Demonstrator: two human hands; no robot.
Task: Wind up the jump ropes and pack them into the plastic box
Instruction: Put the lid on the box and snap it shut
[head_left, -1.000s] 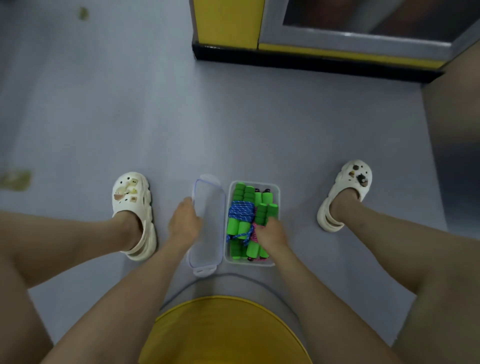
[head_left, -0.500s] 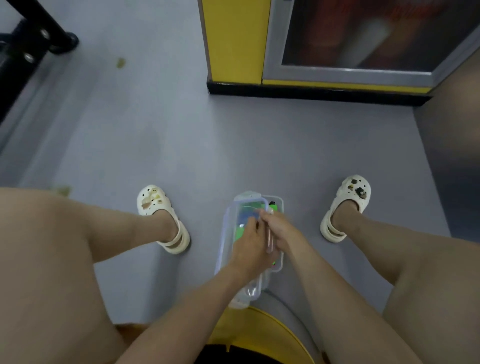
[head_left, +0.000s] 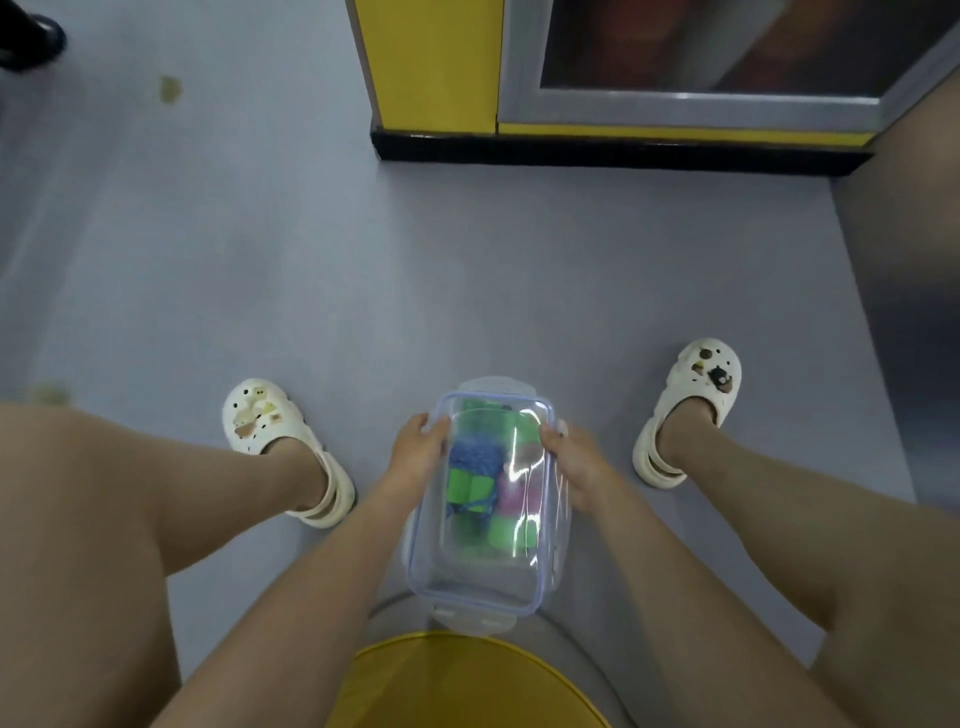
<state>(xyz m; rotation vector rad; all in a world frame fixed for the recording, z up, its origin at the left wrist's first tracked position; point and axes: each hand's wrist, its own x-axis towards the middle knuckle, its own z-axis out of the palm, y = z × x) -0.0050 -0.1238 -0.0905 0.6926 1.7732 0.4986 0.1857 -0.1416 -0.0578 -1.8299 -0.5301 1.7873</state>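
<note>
Between the left hand (head_left: 418, 448) and right hand (head_left: 570, 460), both gripping its edges, the clear lid (head_left: 480, 571) covers the jump ropes (head_left: 475, 462); seat it squarely. Press evenly

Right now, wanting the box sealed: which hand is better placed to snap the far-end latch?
Right, narrowly. Both hands grip the lid by its long edges, but the right hand sits nearer the far latch than the left hand.

hands two: left hand (head_left: 418, 449), right hand (head_left: 574, 465); box (head_left: 414, 525) one; lid (head_left: 483, 582) one; clogs (head_left: 260, 415) two
</note>
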